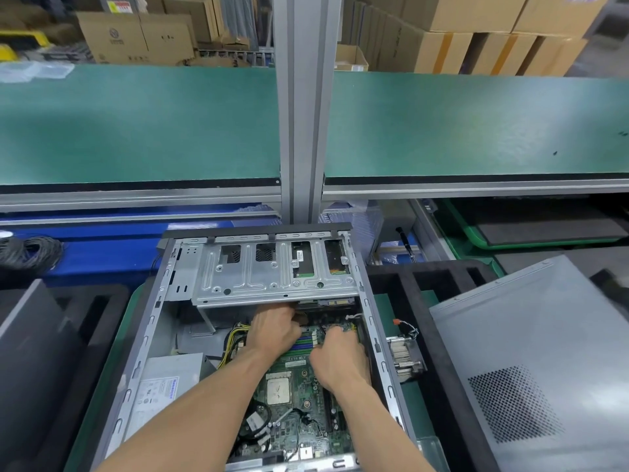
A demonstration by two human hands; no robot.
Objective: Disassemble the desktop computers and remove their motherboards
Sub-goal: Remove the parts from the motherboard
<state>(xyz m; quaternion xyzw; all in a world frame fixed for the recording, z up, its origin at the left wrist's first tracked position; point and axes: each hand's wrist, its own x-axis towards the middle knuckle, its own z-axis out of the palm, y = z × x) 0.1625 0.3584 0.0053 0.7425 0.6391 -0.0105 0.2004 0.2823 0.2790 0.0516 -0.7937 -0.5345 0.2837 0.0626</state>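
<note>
An open desktop case (160, 301) lies flat in front of me with its green motherboard (299, 403) exposed; a bare CPU (278, 390) sits in its socket. A metal drive cage (265, 274) spans the far end of the case. My left hand (272, 330) reaches under the cage's front edge, fingers curled around something there that I cannot make out. My right hand (340, 359) rests over the board's right edge near the memory slots (306, 340), fingers curled; what they hold is hidden.
A grey power supply (163, 379) with yellow-black wires (231, 342) fills the case's left side. A removed heatsink (405, 356) lies to the right on black foam. A grey side panel (531, 362) leans at right. A green conveyor (136, 124) and metal post (303, 107) stand behind.
</note>
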